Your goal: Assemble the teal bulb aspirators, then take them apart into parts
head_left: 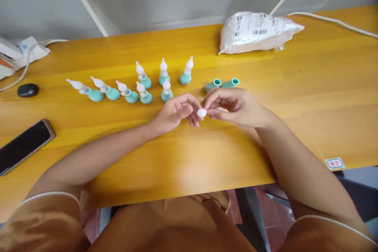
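Note:
My right hand (236,104) pinches a small white nozzle tip (202,113) between thumb and fingertips. Only its rounded end shows. My left hand (180,112) has its fingers apart and curved, with the fingertips close beside the tip; whether they touch it I cannot tell. Just behind my right hand lie two teal rubber bulbs (214,84) with open necks, partly hidden by it. Left of them are several teal bulbs fitted with white nozzles, like nasal aspirators, some standing upright such as one aspirator (186,76), others tilted or lying such as another aspirator (95,94).
A white plastic bag (256,33) with printed labels lies at the back of the wooden table (183,165). At the left are a black phone (25,145), a black mouse (28,90) and a white cable. A small sticker (335,163) sits near the front right edge.

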Motion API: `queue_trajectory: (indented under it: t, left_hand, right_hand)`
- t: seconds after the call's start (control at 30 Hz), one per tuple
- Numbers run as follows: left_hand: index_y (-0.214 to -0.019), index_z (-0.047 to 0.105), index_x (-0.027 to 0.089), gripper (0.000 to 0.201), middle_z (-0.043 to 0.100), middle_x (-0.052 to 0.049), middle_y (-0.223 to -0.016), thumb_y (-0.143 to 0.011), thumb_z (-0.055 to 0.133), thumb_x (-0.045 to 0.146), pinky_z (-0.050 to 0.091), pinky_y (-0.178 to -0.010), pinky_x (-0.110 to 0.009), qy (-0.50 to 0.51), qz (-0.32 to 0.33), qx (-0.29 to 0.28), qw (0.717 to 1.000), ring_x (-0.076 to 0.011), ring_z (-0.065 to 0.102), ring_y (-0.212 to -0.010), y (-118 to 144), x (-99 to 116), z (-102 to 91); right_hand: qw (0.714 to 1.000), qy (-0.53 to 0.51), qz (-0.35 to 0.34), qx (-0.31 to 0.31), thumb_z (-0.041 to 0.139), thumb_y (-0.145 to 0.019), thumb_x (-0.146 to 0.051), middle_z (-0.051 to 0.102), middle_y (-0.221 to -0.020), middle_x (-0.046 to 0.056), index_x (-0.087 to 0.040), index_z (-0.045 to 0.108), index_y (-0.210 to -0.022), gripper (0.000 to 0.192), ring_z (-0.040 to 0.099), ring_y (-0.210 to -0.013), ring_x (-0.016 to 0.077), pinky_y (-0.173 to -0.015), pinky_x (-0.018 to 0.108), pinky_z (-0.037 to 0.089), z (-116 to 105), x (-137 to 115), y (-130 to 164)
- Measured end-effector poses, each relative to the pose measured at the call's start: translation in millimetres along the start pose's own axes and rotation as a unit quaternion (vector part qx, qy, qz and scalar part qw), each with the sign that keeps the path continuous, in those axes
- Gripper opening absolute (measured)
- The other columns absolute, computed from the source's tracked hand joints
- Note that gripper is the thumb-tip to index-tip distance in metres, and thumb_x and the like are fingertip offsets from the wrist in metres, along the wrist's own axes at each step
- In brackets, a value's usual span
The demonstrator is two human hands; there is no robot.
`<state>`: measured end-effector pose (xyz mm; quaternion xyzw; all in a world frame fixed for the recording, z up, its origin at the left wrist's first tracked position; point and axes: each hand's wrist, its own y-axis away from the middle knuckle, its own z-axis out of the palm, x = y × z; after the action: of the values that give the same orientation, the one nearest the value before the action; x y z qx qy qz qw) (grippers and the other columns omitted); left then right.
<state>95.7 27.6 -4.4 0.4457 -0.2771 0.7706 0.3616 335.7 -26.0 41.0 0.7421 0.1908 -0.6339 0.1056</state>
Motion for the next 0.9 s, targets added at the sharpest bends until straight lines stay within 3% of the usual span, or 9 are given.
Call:
queue_trajectory:
  t: [0.27,0.43,0.53,0.7,0.9]
  left_hand:
    - [-0.102,0.065,0.017,0.055,0.081,-0.005,-0.087,-0.090,0.092,0.063,0.059,-0.062,-0.022,-0.023,-0.017,0.007,1.000,-0.0132,0.077,-0.068,0.6,1.2,1.8]
    - [-0.108,0.064,0.017,0.046,0.080,-0.005,-0.092,-0.097,0.089,0.055,0.062,-0.067,-0.023,-0.048,-0.032,-0.007,0.998,-0.0131,0.077,-0.072,3.5,-4.0,1.3]
    - [-0.108,0.064,0.018,0.038,0.076,-0.004,-0.091,-0.108,0.075,0.054,0.060,-0.067,-0.023,-0.093,0.001,-0.011,0.996,-0.0113,0.073,-0.072,9.1,-4.5,3.8]
    - [-0.100,0.065,0.018,0.031,0.070,-0.002,-0.085,-0.117,0.059,0.044,0.055,-0.066,-0.022,-0.227,0.082,-0.038,0.970,-0.0101,0.065,-0.070,18.1,0.3,7.4]
    - [-0.095,0.064,0.019,0.031,0.070,-0.002,-0.081,-0.117,0.052,0.037,0.052,-0.065,-0.023,-0.317,0.100,-0.059,0.941,-0.0123,0.066,-0.069,18.3,5.6,7.5]
  right_hand:
    - [1.000,0.020,0.009,-0.004,0.090,-0.097,-0.040,0.079,-0.095,0.004,-0.027,0.081,-0.102,0.016,0.074,-0.080,0.0212,-0.071,0.037,0.060,-3.5,-4.6,1.6]
    - [0.997,0.060,-0.012,0.049,0.086,-0.100,-0.042,0.077,-0.092,0.003,-0.031,0.081,-0.103,0.013,0.070,-0.075,0.0199,-0.070,0.038,0.058,-18.1,-12.4,8.7]
    - [0.988,0.136,-0.036,0.067,0.081,-0.102,-0.039,0.077,-0.094,0.002,-0.032,0.079,-0.103,0.007,0.072,-0.078,0.0210,-0.073,0.040,0.059,-21.6,-15.6,10.7]
    - [0.939,0.332,-0.080,0.034,0.070,-0.105,-0.030,0.080,-0.099,0.004,-0.031,0.078,-0.105,0.007,0.071,-0.079,0.0228,-0.073,0.040,0.057,-12.1,-9.3,7.0]
    - [0.925,0.370,-0.087,0.006,0.065,-0.105,-0.023,0.081,-0.102,0.008,-0.024,0.076,-0.104,0.011,0.071,-0.075,0.0230,-0.071,0.038,0.056,-0.3,6.2,2.0]
